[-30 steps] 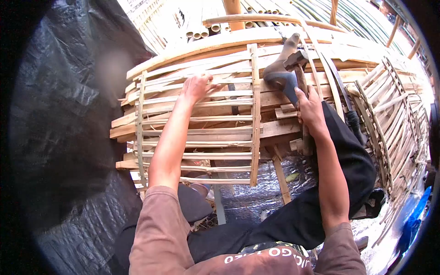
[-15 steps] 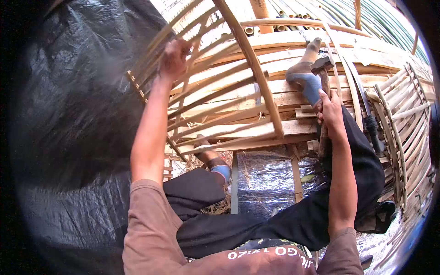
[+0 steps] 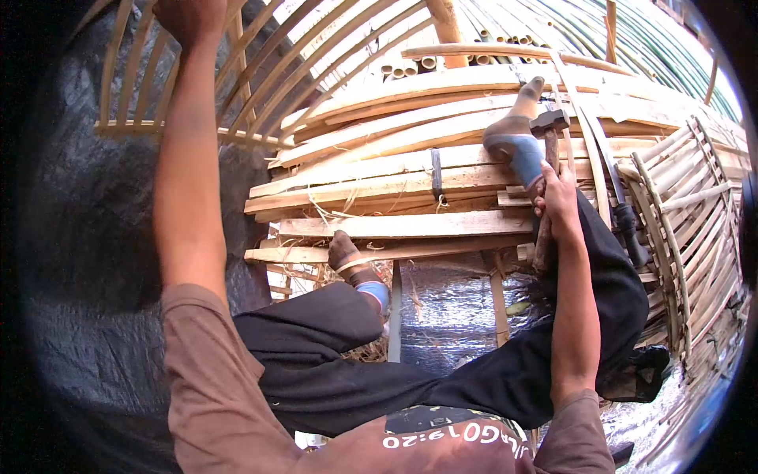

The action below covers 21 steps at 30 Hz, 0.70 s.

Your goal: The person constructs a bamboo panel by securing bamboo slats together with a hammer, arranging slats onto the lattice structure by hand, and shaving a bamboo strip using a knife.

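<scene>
Right grip (image 3: pixel 557 199) is wrapped snug round a hammer handle (image 3: pixel 551 147), left grip (image 3: pixel 192 20) is up high, clamped on a slatted rack (image 3: pixel 245 137).

A black tarp (image 3: pixel 87 261) drapes past the left ends of the planks (image 3: pixel 418 225). Beyond the far edge lie green poles (image 3: pixel 580 47). Toward the right end are 1 black-handled knife (image 3: pixel 625 219) and 1 untouched slatted rack (image 3: pixel 695 237); shiny foil (image 3: pixel 442 316) spreads below the near edge.

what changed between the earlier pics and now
The left hand lifted the frame off the planks and carried it left, toward the black sheet, baring the planks beneath. The right hand still grips the hammer, and the right foot stays over the planks.
</scene>
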Available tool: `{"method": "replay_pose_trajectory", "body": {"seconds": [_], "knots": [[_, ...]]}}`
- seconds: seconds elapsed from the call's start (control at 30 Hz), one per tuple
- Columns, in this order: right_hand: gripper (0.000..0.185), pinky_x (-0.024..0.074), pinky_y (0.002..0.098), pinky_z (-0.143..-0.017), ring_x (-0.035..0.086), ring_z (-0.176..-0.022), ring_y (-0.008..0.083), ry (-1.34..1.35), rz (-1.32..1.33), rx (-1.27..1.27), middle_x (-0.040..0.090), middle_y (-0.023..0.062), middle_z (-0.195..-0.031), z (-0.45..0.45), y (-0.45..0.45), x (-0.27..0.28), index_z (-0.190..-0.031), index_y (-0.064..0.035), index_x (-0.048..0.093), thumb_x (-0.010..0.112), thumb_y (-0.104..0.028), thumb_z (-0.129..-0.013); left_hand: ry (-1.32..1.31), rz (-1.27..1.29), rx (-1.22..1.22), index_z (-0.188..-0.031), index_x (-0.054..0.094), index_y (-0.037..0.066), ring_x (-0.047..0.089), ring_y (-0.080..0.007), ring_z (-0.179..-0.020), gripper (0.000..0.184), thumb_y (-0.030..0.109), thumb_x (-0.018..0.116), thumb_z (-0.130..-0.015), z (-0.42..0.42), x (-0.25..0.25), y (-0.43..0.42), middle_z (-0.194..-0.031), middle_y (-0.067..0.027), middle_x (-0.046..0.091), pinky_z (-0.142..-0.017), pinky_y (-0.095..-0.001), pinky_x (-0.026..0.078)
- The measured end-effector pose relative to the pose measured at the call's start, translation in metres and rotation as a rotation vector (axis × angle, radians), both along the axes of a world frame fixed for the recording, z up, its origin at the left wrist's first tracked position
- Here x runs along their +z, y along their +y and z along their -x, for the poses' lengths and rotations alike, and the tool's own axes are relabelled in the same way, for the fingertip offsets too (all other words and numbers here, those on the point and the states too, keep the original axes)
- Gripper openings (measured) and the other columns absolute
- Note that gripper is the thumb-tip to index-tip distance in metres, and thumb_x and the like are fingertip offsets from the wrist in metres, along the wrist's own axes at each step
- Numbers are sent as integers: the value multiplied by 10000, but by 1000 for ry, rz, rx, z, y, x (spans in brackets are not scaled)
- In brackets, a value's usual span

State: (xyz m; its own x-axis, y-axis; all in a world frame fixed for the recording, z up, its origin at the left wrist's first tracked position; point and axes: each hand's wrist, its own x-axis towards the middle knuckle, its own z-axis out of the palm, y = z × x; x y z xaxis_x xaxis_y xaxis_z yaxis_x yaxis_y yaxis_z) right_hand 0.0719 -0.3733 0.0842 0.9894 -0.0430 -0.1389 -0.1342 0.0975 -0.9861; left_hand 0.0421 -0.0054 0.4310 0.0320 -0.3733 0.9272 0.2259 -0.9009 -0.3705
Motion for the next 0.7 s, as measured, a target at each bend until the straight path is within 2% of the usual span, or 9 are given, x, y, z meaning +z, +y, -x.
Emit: {"method": "replay_pose_trajectory", "body": {"seconds": [0.07, 0.17, 0.2, 0.27, 0.33, 0.47, 0.6, 0.63, 0.7], "knots": [[247, 373, 255, -337, 438, -413, 85, 10, -2, -7, 466, 2, -644, 2, 0, 0, -969, -75, 426, 552, -287, -991, 0, -17, 11, -1104, 657, 79, 649, -324, -973, 263, 258, 617, -916, -3, -26, -4, -1089, -168, 680, -855, -457, 497], [232, 364, 229, -354, 416, -422, 59, -1, -9, 31, 435, -22, -645, 4, -1, -3, -1039, -93, 440, 546, -294, -992, 176, -238, -185, -1003, 669, 128, 601, -353, -849, 183, 279, 589, -937, -18, -87, 17, -851, -109, 609, -724, -504, 446], [232, 364, 229, -354, 416, -422, 59, -3, -4, 27, 435, -22, -645, 5, -2, -2, -1039, -93, 440, 546, -294, -992, 263, -224, -91, -1066, 676, 139, 619, -297, -856, 237, 265, 688, -866, -14, -113, 13, -929, -64, 642, -745, -475, 455], [236, 361, 231, -350, 416, -423, 58, 20, -2, 34, 435, -23, -645, 7, -2, 0, -1024, -97, 443, 550, -304, -990, 365, -261, -112, -1135, 636, 121, 606, -218, -884, 358, 355, 697, -870, -11, -158, -4, -908, -39, 629, -783, -414, 425], [238, 360, 227, -351, 414, -424, 57, 13, 4, 55, 439, -21, -650, 4, -4, -5, -1021, -101, 438, 553, -307, -988, 399, -194, -60, -1231, 587, 125, 608, -248, -963, 388, 323, 676, -910, 9, -179, -20, -1033, -79, 653, -790, -417, 416], [271, 357, 219, -355, 402, -422, 48, 23, -9, 82, 456, -31, -666, 11, -1, -6, -1055, -116, 467, 587, -344, -974, 662, -335, -265, -1359, 454, 120, 582, -251, -1050, 551, 288, 687, -889, 35, -199, -23, -1280, -95, 580, -821, -405, 405], [308, 347, 202, -370, 409, -438, 36, 75, -113, 172, 481, -40, -680, 26, 14, 12, -1105, -136, 500, 628, -372, -953, 884, -452, -336, -1348, 448, 121, 509, -277, -1220, 553, 247, 692, -868, 74, -205, -16, -1401, -100, 510, -952, -400, 416], [361, 336, 189, -378, 401, -444, 32, 40, -112, 194, 508, -25, -692, 27, 18, 12, -1136, -135, 488, 571, -445, -972, 916, -505, -360, -1341, 441, 118, 461, -274, -1305, 561, 235, 696, -856, 88, -204, -16, -1412, -99, 504, -1049, -413, 387], [419, 332, 187, -378, 392, -442, 30, 68, -234, 222, 524, -12, -701, 36, 25, 21, -1154, -127, 478, 521, -504, -978, 976, -576, -474, -1318, 470, 170, 511, -309, -1279, 541, 164, 705, -832, 109, -205, -14, -1420, -123, 494, -1062, -458, 409]]}}
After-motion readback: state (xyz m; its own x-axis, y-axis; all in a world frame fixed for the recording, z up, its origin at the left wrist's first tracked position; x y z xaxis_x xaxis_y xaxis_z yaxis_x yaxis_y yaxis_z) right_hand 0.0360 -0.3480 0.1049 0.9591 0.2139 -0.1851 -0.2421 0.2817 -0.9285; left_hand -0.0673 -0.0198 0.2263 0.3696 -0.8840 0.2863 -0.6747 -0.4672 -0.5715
